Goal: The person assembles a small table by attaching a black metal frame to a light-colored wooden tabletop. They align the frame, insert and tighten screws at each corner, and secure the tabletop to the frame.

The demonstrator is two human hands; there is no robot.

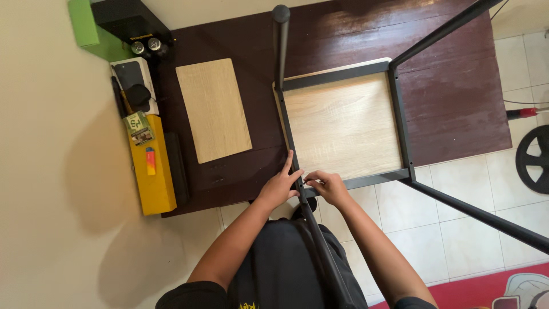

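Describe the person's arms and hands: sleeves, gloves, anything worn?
Both hands are bare: no gloves, and no rings or watch that I can make out on the left hand or right hand. Forearms are uncovered too. Short black sleeves end above the elbows, part of a black shirt with a small yellow print on the front.

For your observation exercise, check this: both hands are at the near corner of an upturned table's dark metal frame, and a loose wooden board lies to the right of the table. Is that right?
Not quite. The head view shows the board lying to the left of the table, not the right. The rest holds: the left hand and right hand are both at the near corner of the frame.
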